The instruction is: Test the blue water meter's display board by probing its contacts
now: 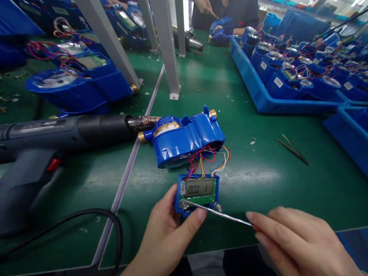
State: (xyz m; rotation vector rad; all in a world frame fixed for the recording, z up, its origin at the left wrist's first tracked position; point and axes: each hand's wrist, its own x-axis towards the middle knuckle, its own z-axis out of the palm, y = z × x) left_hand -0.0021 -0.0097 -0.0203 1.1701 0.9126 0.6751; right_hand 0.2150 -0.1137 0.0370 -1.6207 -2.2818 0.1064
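My left hand (169, 226) grips a small blue-framed circuit board with a display (199, 188), the thumb along its lower edge. Digits reading about -0.00 and 1 show on the screen. In my right hand (299, 237) is a screwdriver (230, 217) with a long metal shaft; a bit of orange handle shows at the fingers. Its tip touches the board's lower left corner, where whitish material sits. Red, yellow, white and blue wires (202, 161) run from the board up to a blue water meter body (186, 140) with brass ends, lying on its side.
A heat gun (71, 134) lies at the left, its nozzle against the meter, its black cable (115, 222) curling near the front edge. Tweezers (293, 150) lie at right. Blue trays (267, 105) hold several meters. Grey posts (169, 57) stand behind; a person works beyond.
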